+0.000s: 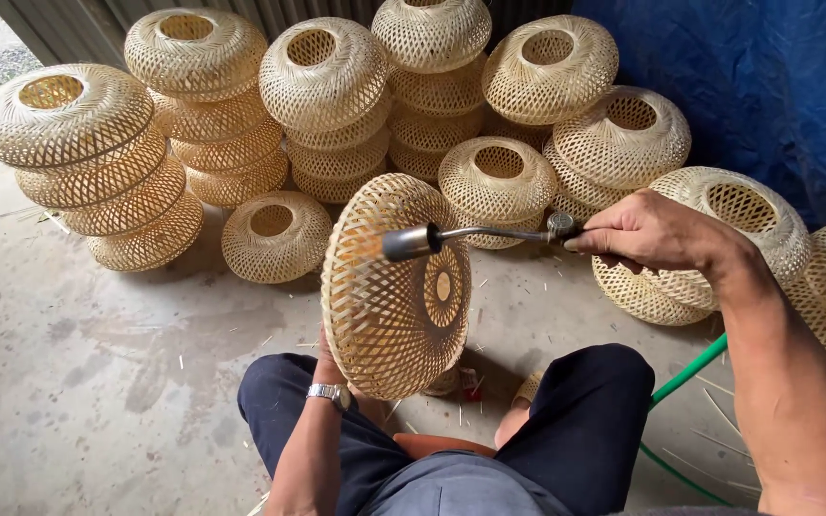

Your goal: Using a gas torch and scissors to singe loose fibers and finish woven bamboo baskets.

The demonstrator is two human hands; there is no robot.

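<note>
Open floor: bare concrete floor lies to your left, with only scattered bamboo slivers on it; this is the widest free room.
Far edge: stacks of woven bamboo lampshades line the far side from left to right, backed by a corrugated wall and a blue tarp.
Near clutter: one single lampshade sits on the floor just beyond the held one, close to it.
Right side: more lampshades crowd under your right forearm; a green hose runs beside your right knee.
Held lampshade: tilted on edge above your knees, opening turned right.
Left hand: under the lampshade's lower rim, mostly hidden; you wear a wristwatch. It supports the shade; finger positions cannot be told.
Right hand: fingers wrapped tight around the gas torch at its valve end.
Torch nozzle: in front of the shade's upper weave, with an orange glow on the strips there.
</note>
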